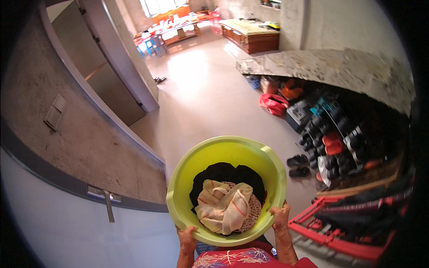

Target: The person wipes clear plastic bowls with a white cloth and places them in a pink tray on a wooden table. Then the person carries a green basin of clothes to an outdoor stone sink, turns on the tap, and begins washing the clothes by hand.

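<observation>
A yellow-green plastic basin (227, 146) is held up in front of my body, tilted a little toward me. My left hand (187, 238) grips its rim at the near left, thumb over the edge. On the near right side my right hand (280, 219) clasps the rim the same way; the fingers under both sides are hidden. Inside the basin lies a crumpled cream cloth (225, 207) with reddish stripes. Under it are a dark spotted cloth (253, 212) and black cloth (218, 170).
At left stand a pale door (76, 223) with a metal handle (108, 205) and a grey doorway. Right, under a sloping concrete slab (330, 64), are shoes (321, 143) and a red bag (273, 104). A red rack (330, 232) stands near right; tables (178, 31) are far off.
</observation>
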{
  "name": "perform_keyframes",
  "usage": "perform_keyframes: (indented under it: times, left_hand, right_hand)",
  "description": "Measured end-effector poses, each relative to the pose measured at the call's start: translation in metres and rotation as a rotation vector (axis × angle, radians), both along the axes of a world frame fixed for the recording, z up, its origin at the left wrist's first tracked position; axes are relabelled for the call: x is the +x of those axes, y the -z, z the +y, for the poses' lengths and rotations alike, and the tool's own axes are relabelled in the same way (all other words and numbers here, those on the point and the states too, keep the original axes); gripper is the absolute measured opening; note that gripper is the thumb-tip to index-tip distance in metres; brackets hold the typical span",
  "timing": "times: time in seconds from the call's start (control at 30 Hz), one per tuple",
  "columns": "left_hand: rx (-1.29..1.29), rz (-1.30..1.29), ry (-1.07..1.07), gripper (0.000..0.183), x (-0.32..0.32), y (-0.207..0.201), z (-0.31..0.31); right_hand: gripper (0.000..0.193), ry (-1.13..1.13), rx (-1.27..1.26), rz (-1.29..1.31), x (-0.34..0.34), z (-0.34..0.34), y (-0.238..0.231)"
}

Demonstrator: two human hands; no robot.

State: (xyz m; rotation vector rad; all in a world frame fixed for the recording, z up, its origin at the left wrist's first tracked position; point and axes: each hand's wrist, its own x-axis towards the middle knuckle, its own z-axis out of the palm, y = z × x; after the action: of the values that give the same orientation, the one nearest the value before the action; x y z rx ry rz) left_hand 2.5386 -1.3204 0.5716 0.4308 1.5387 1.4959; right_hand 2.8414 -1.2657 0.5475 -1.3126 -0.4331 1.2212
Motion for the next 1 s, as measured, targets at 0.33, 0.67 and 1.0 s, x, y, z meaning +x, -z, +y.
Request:
perform_keyframes:
  times: [0.33, 0.67, 1.0]
  left_hand:
    - [-0.036, -0.264, -0.405, 0.029, -0.072, -0.006, 0.211]
    - [-0.168, 0.153, -0.268, 0.013, -0.1, -0.015, 0.563]
    - [-0.1, 0.21, -0.402, 0.01, -0.116, -0.03, 0.873]
  right_hand:
    - [0.033, -0.275, -0.023, -0.111, -0.073, 0.268, 0.016]
    - [0.037, -0.045, -0.068, 0.074, -0.096, 0.551, 0.035]
    - [0.039, -0.175, -0.026, 0.104, -0.126, 0.891, 0.017]
